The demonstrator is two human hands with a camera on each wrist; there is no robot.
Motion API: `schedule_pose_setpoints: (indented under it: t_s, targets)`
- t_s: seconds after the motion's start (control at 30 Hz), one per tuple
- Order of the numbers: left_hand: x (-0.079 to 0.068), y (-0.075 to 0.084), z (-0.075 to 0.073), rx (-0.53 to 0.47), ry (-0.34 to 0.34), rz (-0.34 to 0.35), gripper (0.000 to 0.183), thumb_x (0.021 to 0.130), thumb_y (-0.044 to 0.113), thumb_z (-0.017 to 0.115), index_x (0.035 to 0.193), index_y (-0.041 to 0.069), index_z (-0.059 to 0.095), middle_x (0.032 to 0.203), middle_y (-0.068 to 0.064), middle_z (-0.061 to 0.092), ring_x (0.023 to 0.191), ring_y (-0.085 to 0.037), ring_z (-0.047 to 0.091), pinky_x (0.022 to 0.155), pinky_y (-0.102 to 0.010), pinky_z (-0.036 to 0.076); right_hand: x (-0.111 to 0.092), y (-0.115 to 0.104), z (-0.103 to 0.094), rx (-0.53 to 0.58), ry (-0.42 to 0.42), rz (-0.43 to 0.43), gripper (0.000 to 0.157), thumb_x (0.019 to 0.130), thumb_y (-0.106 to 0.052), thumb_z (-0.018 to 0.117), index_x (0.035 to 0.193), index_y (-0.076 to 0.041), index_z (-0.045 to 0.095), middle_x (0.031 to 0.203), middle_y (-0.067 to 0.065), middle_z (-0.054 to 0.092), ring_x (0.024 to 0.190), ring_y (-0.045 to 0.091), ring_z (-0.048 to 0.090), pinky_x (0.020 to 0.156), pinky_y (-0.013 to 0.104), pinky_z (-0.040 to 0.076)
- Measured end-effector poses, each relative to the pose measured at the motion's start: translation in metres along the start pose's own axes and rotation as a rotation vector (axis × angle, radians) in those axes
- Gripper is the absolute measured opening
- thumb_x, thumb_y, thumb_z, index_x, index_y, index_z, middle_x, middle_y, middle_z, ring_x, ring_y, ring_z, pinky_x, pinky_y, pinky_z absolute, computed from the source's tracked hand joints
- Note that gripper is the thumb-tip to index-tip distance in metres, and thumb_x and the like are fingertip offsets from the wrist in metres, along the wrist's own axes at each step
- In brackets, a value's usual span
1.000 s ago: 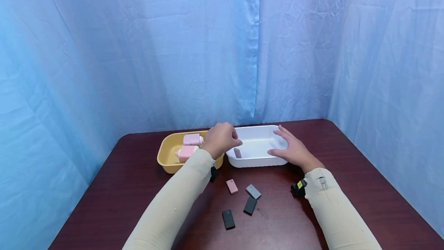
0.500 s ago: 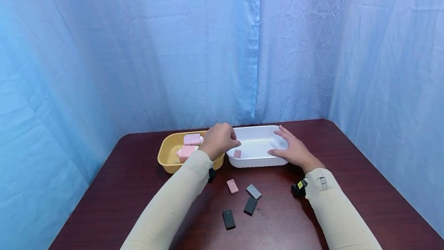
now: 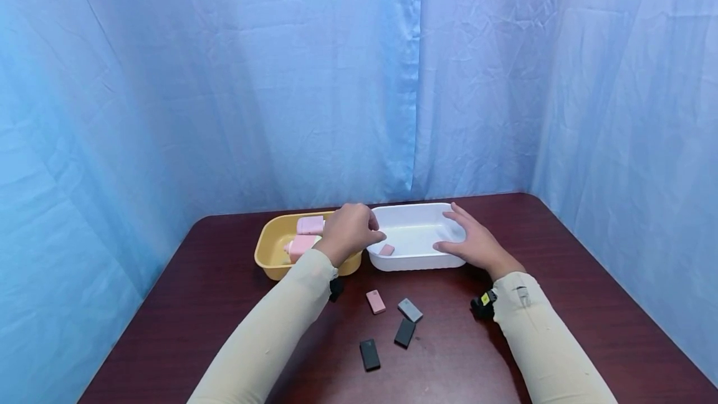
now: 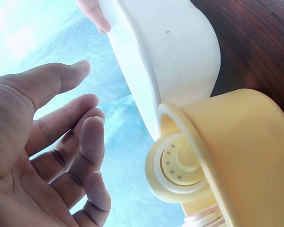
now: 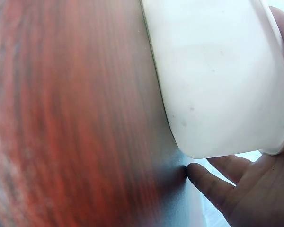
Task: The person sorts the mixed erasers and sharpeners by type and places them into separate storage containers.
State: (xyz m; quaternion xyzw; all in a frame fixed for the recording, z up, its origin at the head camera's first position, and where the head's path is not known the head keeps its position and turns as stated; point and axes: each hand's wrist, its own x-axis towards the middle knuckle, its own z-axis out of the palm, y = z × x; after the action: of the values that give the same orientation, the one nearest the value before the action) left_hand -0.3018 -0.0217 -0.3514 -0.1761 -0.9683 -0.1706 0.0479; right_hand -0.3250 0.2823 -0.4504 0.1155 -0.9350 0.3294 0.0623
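My left hand [image 3: 350, 229] hovers over the adjoining ends of the yellow basin [image 3: 259, 248] and the white basin [image 3: 417, 262]. In the left wrist view its fingers are loosely bent, and nothing lies between them and the thumb. A small pink block [image 3: 387, 249] lies inside the white basin, just beyond the left thumb. My right hand [image 3: 477, 243] holds the right end of the white basin, its thumb over the rim. In the right wrist view, some right fingers [image 5: 210, 184] are outside the end wall, low by the table.
Pink bottle-like containers [image 3: 303, 247] lie in the yellow basin. On the table in front are another pink block [image 3: 376, 302], a grey block [image 3: 410, 310] and two black blocks [image 3: 404, 333]. Blue curtains [image 3: 336, 80] hang behind and at both sides.
The pink block in the white basin has gone from standing near the left fingers to lying apart from them. My left hand has drawn slightly left and toward me. The right hand stays put.
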Motion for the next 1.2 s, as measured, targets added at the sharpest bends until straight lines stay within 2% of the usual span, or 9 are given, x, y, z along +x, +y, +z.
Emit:
schedule_pose_setpoints:
  t_s: [0.37,0.67,0.8,1.07,1.2]
  targets:
    - [-0.015,-0.003,-0.004,0.004,0.047,0.033,0.018,0.076,0.041,0.076,0.080,0.023,0.076,0.070,0.013,0.064,0.065,-0.007,0.055,0.054,-0.027,0.045,0.000,0.000,0.000,0.000,-0.001,0.000,0.095,0.068,-0.068,0.071,0.144,-0.020,0.041,0.160,-0.001,0.015,0.143,0.031,0.021,0.107,0.060,0.025]
    - [-0.029,-0.008,-0.004,-0.006,0.085,0.075,0.020,0.076,0.041,0.075,0.083,0.022,0.077,0.078,0.010,0.067,0.067,-0.006,0.055,0.057,-0.025,0.048,0.000,-0.001,0.000,-0.002,-0.009,0.008,0.097,0.068,-0.069,0.071,0.146,-0.020,0.039,0.160,0.000,0.014,0.143,0.032,0.021,0.107,0.062,0.025]
    - [-0.036,-0.009,-0.006,-0.029,0.078,0.064,0.020,0.076,0.042,0.075,0.083,0.023,0.077,0.074,0.012,0.065,0.066,-0.007,0.055,0.056,-0.025,0.047,0.000,-0.001,0.000,-0.002,-0.007,0.003,0.097,0.068,-0.068,0.071,0.145,-0.019,0.039,0.160,0.000,0.014,0.143,0.031,0.021,0.107,0.061,0.025]
    - [-0.049,-0.008,-0.003,-0.090,0.066,0.058,0.024,0.077,0.042,0.076,0.091,0.023,0.078,0.084,0.007,0.071,0.069,-0.006,0.056,0.058,-0.025,0.048,0.000,-0.001,-0.001,-0.004,-0.006,0.004,0.097,0.068,-0.067,0.071,0.145,-0.018,0.039,0.160,0.000,0.014,0.143,0.031,0.020,0.107,0.061,0.025]
    - [-0.054,-0.010,0.000,-0.096,0.075,0.064,0.020,0.077,0.042,0.076,0.088,0.025,0.078,0.080,0.010,0.069,0.068,-0.005,0.055,0.056,-0.024,0.046,0.000,-0.001,-0.001,0.003,-0.008,0.008,0.097,0.069,-0.067,0.071,0.146,-0.018,0.039,0.160,0.000,0.014,0.143,0.031,0.020,0.107,0.061,0.025]
